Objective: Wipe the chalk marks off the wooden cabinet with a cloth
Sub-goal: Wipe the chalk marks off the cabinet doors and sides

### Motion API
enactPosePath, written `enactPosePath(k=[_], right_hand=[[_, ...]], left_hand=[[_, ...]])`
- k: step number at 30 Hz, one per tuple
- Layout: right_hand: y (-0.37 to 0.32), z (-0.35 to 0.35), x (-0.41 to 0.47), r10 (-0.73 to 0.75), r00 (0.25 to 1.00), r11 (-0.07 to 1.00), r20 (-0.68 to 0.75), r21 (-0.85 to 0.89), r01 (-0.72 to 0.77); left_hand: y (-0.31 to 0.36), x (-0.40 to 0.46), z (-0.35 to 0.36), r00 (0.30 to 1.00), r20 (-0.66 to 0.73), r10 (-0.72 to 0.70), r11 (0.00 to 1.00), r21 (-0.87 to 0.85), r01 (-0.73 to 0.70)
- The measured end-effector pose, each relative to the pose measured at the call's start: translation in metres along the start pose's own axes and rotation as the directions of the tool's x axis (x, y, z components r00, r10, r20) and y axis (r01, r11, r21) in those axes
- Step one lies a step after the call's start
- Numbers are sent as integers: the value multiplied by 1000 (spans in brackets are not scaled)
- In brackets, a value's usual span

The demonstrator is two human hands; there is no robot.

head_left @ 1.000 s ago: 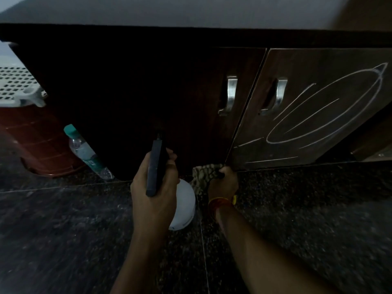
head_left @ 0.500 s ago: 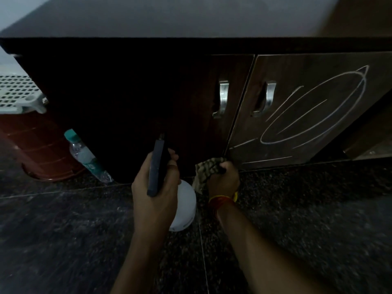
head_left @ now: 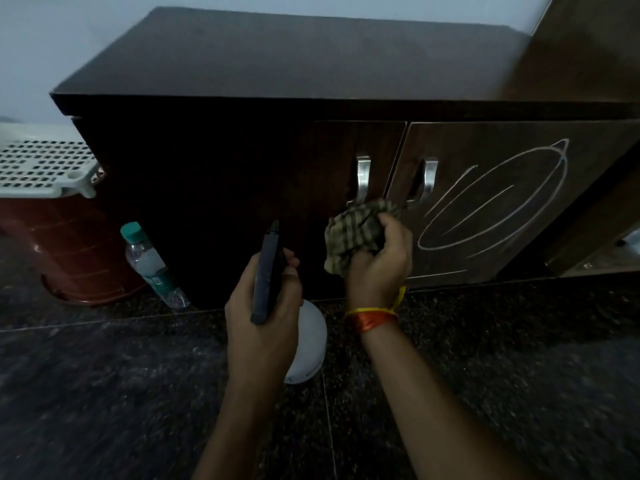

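Head view shows your right hand (head_left: 379,263) with its fingers curled round a crumpled green-and-tan checked cloth (head_left: 356,233), held up in front of the dark wooden cabinet (head_left: 242,64), just below its two curved metal door handles (head_left: 363,178). Whether the cloth touches the wood, you cannot tell. The white chalk marks (head_left: 495,199), a large oval with strokes through it, sit on the cabinet's right door, to the right of the cloth and apart from it; one more chalk line runs low along that door. A red and yellow thread band (head_left: 372,317) circles your right wrist.

Your left hand (head_left: 265,306) grips the dark trigger head (head_left: 268,271) of a white spray bottle (head_left: 310,344), fingers wrapped round it, in front of the cabinet's left door. Left of the cabinet, a clear plastic water bottle with a green cap (head_left: 149,263) leans against its lower corner, and beyond that stands a reddish-brown plastic tub (head_left: 59,251) with a white perforated basket (head_left: 41,164) on top. The cabinet stands on a dark speckled stone floor (head_left: 104,393).
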State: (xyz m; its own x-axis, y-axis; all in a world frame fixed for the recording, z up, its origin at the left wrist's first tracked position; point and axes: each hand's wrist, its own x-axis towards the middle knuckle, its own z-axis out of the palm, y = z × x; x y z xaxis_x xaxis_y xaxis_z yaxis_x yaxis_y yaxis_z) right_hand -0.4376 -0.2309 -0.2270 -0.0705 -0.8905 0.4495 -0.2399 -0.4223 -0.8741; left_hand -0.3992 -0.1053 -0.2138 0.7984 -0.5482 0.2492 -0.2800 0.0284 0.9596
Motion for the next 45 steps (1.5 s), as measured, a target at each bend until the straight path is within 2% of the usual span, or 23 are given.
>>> enactPosePath(k=[7, 20, 22, 25, 27, 29, 32, 35, 41, 45], right_hand=[[-47, -10, 31, -172, 983, 984, -61, 43, 175], [-84, -1, 41, -211, 968, 970, -135, 94, 225], [-90, 5, 35, -294, 952, 953, -91, 53, 299], [-99, 17, 19, -469, 881, 883, 53, 6, 470], [-100, 20, 18, -523, 846, 851, 104, 12, 524], [-94, 15, 25, -529, 844, 848, 87, 12, 530], [-86, 5, 36, -459, 888, 888, -5, -3, 459], [-91, 9, 31, -417, 909, 909, -14, -14, 417], [-102, 23, 19, -557, 819, 827, 140, -3, 563], [-101, 22, 19, -524, 848, 851, 80, 18, 524]], left_hand=[[9, -4, -7, 1000, -12, 23, 999, -26, -23], [10, -6, -17, 1000, -8, -12, 998, -58, 11], [10, -4, -22, 1000, -26, -8, 999, -50, 6], [11, -2, -27, 999, -50, 20, 998, -51, -23], [12, -2, -29, 998, -56, 32, 998, -52, -35], [10, -2, -30, 998, -54, 21, 998, -66, -25], [8, -2, -32, 998, -57, 2, 997, -76, -6], [11, 0, -30, 999, -39, 12, 997, -82, -15], [21, 7, -33, 997, -58, 49, 996, -71, -53], [19, 9, -39, 997, -70, 35, 997, -67, -40]])
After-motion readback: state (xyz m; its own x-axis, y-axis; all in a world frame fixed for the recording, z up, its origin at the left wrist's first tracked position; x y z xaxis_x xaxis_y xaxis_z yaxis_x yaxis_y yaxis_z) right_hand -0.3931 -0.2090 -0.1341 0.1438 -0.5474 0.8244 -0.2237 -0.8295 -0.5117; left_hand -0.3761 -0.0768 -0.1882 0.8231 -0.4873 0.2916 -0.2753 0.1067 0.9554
